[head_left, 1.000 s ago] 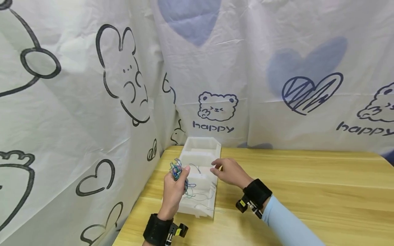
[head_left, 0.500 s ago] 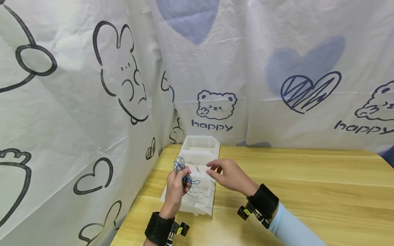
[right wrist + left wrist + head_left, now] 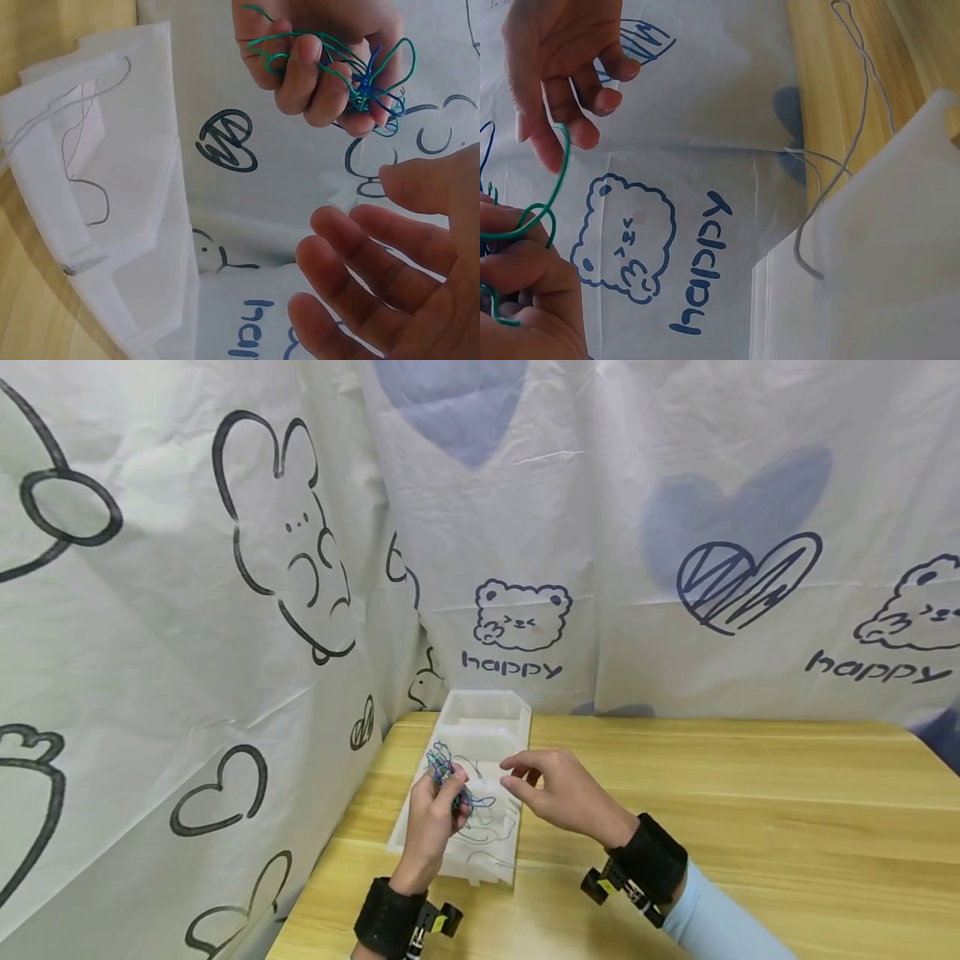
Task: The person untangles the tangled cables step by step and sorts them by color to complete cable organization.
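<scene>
My left hand grips a tangle of thin green and blue strings, held above the white stepped bins. Green and blue loops stick out past the fingers in the right wrist view. To the right, my right hand hangs beside the bins with loosely bent fingers and holds nothing. In the left wrist view, a green string overlaps that hand's fingertips. Grey strings lie in the bins, and a grey loop juts over the front bin's edge.
The bins stand in a row on a wooden table, near its left end. A white printed curtain hangs behind the table and along its left side. Both wrists wear black straps with small cameras.
My left hand has shifted slightly right over the bins, still gripping the tangle. The right hand has moved a little back towards me, its fingers still loosely bent. The view has turned slightly.
</scene>
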### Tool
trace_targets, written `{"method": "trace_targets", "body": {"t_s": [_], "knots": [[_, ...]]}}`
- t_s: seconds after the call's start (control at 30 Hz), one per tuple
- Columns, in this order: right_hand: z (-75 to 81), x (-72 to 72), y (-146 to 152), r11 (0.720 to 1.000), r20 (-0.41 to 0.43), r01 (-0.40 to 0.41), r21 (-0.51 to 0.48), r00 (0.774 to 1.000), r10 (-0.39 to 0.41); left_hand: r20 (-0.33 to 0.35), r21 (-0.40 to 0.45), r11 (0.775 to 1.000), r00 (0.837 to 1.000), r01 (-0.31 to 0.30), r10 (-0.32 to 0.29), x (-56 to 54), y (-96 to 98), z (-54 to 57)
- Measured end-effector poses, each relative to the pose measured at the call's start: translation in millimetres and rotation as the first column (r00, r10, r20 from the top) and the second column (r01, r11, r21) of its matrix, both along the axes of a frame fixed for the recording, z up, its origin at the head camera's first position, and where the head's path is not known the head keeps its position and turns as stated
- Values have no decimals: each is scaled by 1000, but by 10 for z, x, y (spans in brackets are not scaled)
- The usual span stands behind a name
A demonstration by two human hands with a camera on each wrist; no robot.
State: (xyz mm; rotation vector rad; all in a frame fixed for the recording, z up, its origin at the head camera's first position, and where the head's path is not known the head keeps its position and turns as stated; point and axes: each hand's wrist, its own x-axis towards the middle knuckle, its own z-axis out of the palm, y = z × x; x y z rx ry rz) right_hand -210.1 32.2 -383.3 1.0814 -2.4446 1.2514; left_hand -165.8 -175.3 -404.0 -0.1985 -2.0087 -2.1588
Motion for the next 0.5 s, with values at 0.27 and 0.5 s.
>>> {"method": "trace_targets", "body": {"t_s": [0.27, 0.5], "knots": [[-7, 44, 8, 999, 4, -11, -33, 1000, 11, -47, -93, 995, 998, 29, -34, -3, -12, -37], [1, 92, 21, 991, 48, -123, -56, 991, 126, -71, -149, 988, 997, 29, -40, -11, 24, -39]]}}
